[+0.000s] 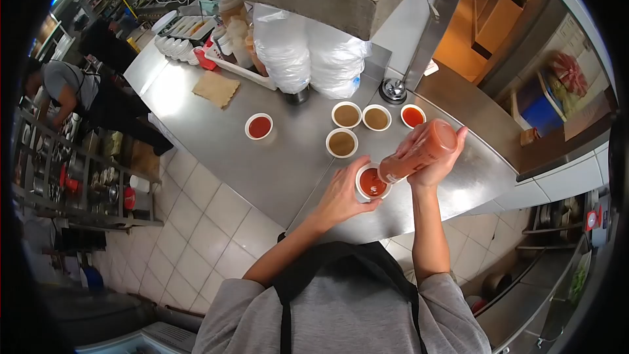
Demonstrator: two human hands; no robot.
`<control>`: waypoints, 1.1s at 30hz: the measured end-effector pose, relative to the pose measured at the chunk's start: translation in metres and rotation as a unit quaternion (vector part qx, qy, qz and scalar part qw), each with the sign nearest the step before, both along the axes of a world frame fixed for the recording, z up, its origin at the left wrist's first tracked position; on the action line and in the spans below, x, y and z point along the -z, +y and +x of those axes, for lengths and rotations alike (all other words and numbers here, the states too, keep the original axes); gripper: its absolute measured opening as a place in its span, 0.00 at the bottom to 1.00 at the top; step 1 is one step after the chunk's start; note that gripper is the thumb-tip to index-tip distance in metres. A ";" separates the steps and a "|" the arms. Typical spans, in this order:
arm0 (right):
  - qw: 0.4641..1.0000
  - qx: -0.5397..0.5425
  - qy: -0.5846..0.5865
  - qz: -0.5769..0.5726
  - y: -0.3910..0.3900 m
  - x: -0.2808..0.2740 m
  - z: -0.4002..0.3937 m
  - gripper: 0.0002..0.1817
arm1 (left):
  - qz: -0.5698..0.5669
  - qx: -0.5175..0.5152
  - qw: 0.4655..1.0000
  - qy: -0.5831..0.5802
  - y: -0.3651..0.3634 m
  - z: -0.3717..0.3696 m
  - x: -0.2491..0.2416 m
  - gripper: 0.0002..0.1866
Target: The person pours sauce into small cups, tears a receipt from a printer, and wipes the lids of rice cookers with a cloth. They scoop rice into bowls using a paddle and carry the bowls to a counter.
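My left hand (342, 191) is wrapped round a small white cup (373, 184) with red sauce in it. Tipped over that cup is a squeeze bottle (419, 151) of red sauce, gripped by my right hand (440, 169); its low end is at the cup's rim. Just beyond stand several white cups: brown sauce fills one cup (342, 143) nearest my left hand, plus another cup (346, 115) and a third cup (377, 118) behind it. An orange-red sauce cup (413, 116) sits behind the bottle. Off to the left is a dark red sauce cup (259, 126).
Bagged stacks (282, 46) in clear plastic stand at the back beside a white tray (242, 69) of bottles. A call bell (393, 90) sits near the steel post. A folded cloth (215, 88) lies on the steel counter (262, 170). At far left, a person (85, 92) bends over shelving.
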State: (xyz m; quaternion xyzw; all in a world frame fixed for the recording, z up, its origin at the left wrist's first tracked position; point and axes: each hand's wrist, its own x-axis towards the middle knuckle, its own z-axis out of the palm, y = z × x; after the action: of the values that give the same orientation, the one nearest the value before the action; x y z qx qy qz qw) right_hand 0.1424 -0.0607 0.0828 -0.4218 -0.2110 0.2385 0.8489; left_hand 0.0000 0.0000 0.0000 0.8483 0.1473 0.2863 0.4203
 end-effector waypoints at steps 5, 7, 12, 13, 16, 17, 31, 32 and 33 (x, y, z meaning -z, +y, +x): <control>0.999 0.023 0.021 0.016 0.011 0.004 -0.003 0.36 | 0.000 -0.012 1.000 -0.001 0.014 -0.011 0.003 0.48; 0.996 0.059 0.061 0.020 0.022 0.003 -0.010 0.37 | -0.009 -0.016 1.000 -0.011 0.021 -0.021 0.001 0.47; 0.979 0.026 0.199 0.040 0.045 0.028 -0.023 0.39 | 0.005 -0.036 0.999 -0.029 0.048 -0.051 0.002 0.45; 0.972 -0.007 0.235 0.026 0.050 0.033 -0.027 0.36 | 0.005 -0.048 0.999 -0.020 0.055 -0.059 0.004 0.45; 0.943 -0.068 0.325 0.036 0.065 0.050 -0.040 0.29 | 0.004 -0.081 0.997 -0.011 0.078 -0.084 0.022 0.44; 0.918 -0.097 0.380 0.060 0.069 0.055 -0.045 0.27 | 0.004 -0.105 0.994 -0.010 0.085 -0.092 0.029 0.44; 0.863 -0.022 0.473 0.176 0.025 0.060 -0.073 0.22 | 0.015 -0.197 0.976 0.089 0.174 -0.146 0.046 0.66; 0.864 0.000 0.475 0.170 0.017 0.064 -0.076 0.23 | 0.006 -0.179 0.974 0.136 0.184 -0.146 0.047 0.71; 0.863 0.021 0.478 0.163 0.010 0.068 -0.079 0.24 | 0.007 -0.173 0.976 0.135 0.191 -0.144 0.047 0.71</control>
State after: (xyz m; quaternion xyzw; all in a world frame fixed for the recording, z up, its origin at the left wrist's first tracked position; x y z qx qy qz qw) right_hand 0.0629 -0.0504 0.0148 -0.1162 0.1935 0.3547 0.9073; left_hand -0.1440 0.1915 -0.0474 0.8436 0.3452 0.2383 0.3352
